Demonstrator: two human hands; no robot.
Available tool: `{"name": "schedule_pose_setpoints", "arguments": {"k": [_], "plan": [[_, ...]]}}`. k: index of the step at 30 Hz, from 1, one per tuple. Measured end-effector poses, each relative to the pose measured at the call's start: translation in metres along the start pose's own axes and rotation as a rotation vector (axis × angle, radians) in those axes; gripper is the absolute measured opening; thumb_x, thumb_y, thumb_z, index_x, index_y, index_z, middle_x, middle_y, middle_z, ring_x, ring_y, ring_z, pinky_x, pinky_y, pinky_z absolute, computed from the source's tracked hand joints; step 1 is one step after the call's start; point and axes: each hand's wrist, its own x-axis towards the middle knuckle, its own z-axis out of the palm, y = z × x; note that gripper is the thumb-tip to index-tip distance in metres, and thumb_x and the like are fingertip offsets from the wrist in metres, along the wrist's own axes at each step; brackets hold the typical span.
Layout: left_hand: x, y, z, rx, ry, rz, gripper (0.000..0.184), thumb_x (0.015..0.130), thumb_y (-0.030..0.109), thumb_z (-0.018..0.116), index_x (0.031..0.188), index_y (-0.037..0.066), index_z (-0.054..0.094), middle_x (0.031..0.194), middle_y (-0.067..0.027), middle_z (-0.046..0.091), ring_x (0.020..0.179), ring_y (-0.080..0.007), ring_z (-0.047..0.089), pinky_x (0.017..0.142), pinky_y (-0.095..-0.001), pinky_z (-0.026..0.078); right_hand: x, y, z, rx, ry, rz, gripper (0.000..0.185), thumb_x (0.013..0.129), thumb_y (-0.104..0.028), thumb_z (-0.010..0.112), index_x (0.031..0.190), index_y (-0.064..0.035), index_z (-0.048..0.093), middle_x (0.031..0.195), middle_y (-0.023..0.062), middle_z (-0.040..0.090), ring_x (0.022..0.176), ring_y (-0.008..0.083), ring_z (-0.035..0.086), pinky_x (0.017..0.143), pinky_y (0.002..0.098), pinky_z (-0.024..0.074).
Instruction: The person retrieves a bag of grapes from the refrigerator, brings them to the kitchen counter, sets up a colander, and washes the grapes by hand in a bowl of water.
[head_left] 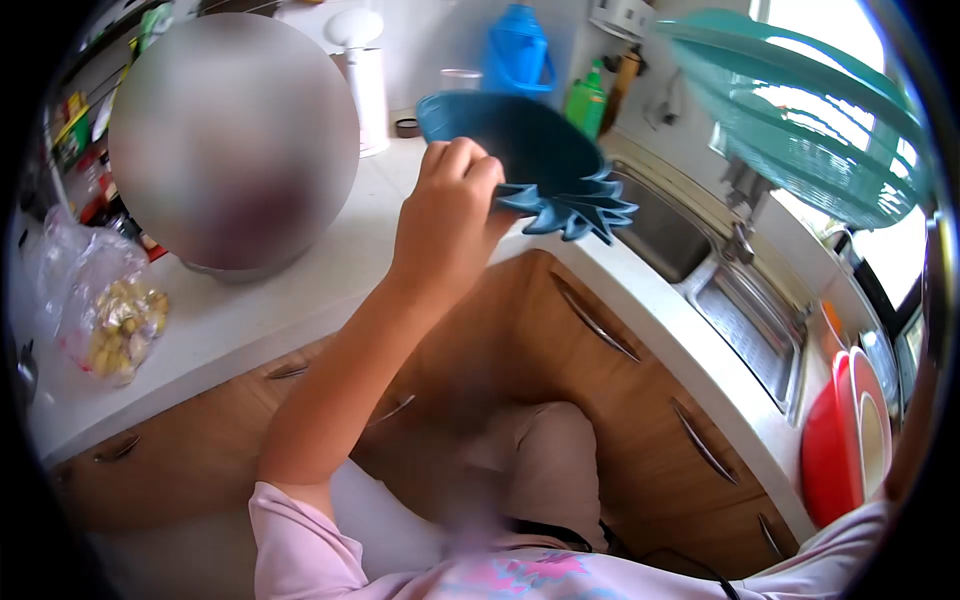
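A dark teal tray with a leaf-shaped, jagged end point(520, 150) is held up over the counter corner, tilted. My left hand point(450, 205) grips its near edge, fingers curled over the rim. At the upper right a translucent green slotted basket point(800, 110) is raised in front of the window. My right arm reaches up along the right edge of the view, but the hand itself cannot be made out there.
The counter point(350, 250) bends round to a two-part steel sink point(660, 225). A clear bag of yellowish pieces point(125, 325) lies at left. A green bottle point(587, 100) and blue jug point(517, 50) stand behind. Red basins point(835, 450) lean at right.
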Motion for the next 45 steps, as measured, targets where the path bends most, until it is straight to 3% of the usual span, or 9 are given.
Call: {"name": "schedule_pose_setpoints", "arguments": {"k": [6,10,14,19,25,32,36,40,45], "plan": [[-0.024,-0.099,0.004,0.149,-0.095,-0.038,0.024,0.080,0.001,0.073,0.099,-0.001,0.060,0.114,-0.0184,0.052,0.114,-0.0384,0.050,0.098,-0.0527,0.040,-0.099,-0.130,0.225,0.292,-0.075,0.175,0.019,0.093,0.000,0.044,0.099,-0.0042,0.063,0.089,0.0089,0.067,0.082,0.0221,0.064,0.077,0.0316,0.0511],[-0.041,-0.113,0.009,0.196,-0.055,-0.070,0.039,0.080,-0.005,0.070,0.114,0.001,0.053,0.132,-0.0265,0.041,0.134,-0.0498,0.036,0.110,-0.0556,0.034,-0.158,-0.240,0.262,0.957,0.012,0.592,0.037,0.103,-0.026,0.043,0.081,0.0002,0.056,0.074,0.0110,0.058,0.071,0.0217,0.052,0.072,0.0357,0.0434],[-0.053,-0.097,-0.018,0.299,-0.102,-0.151,0.057,0.082,0.004,0.075,0.132,-0.007,0.050,0.145,-0.0314,0.039,0.138,-0.0509,0.037,0.114,-0.0547,0.036,-0.212,-0.283,0.291,1.243,0.107,0.736,0.044,0.102,-0.025,0.038,0.068,0.0014,0.046,0.068,0.0079,0.048,0.067,0.0181,0.044,0.076,0.0324,0.0355],[-0.071,-0.099,-0.031,0.362,-0.225,-0.198,0.065,0.084,0.012,0.076,0.140,-0.006,0.050,0.140,-0.0319,0.052,0.128,-0.0480,0.053,0.107,-0.0509,0.047,-0.236,-0.303,0.322,1.227,0.146,0.412,0.029,0.088,-0.021,0.046,0.068,0.0001,0.047,0.070,0.0123,0.051,0.068,0.0223,0.047,0.073,0.0358,0.0362],[-0.057,-0.100,-0.035,0.421,-0.278,-0.111,0.066,0.083,0.015,0.077,0.140,-0.005,0.051,0.139,-0.0279,0.048,0.128,-0.0453,0.049,0.106,-0.0500,0.045,-0.225,-0.297,0.349,1.287,-0.040,0.188,0.021,0.074,-0.020,0.049,0.070,-0.0006,0.044,0.075,0.0136,0.052,0.072,0.0267,0.048,0.075,0.0355,0.0390],[-0.053,-0.106,-0.015,0.307,-0.277,-0.160,0.067,0.085,0.016,0.073,0.144,-0.003,0.047,0.148,-0.0253,0.042,0.137,-0.0442,0.041,0.110,-0.0549,0.038,-0.198,-0.290,0.297,1.075,-0.647,0.341,0.027,0.084,-0.015,0.053,0.106,-0.0041,0.065,0.114,0.0136,0.065,0.118,0.0297,0.053,0.111,0.0469,0.0327],[-0.053,-0.103,0.002,0.280,-0.324,-0.089,0.070,0.088,0.016,0.069,0.149,-0.003,0.040,0.149,-0.0264,0.040,0.138,-0.0459,0.040,0.111,-0.0578,0.035,-0.182,-0.326,0.238,0.934,-0.842,-0.028,0.037,0.089,-0.022,0.072,0.122,-0.0068,0.064,0.109,0.0107,0.069,0.109,0.0278,0.063,0.109,0.0465,0.0358],[-0.058,-0.098,-0.005,0.282,-0.421,-0.034,0.067,0.089,0.018,0.068,0.148,-0.001,0.043,0.153,-0.0278,0.037,0.141,-0.0443,0.037,0.111,-0.0597,0.033,-0.204,-0.349,0.238,1.012,-0.812,-0.169,0.031,0.084,-0.010,0.075,0.114,-0.0048,0.066,0.087,0.0032,0.071,0.090,0.0230,0.064,0.097,0.0422,0.0435],[-0.067,-0.089,-0.081,0.241,-0.423,0.158,0.038,0.087,0.025,0.072,0.122,0.011,0.068,0.138,-0.0152,0.061,0.129,-0.0348,0.055,0.111,-0.0559,0.038,-0.220,-0.360,0.243,0.987,-0.768,-0.200,0.031,0.083,-0.009,0.075,0.113,-0.0033,0.066,0.090,0.0039,0.071,0.088,0.0234,0.064,0.093,0.0411,0.0466]]}}
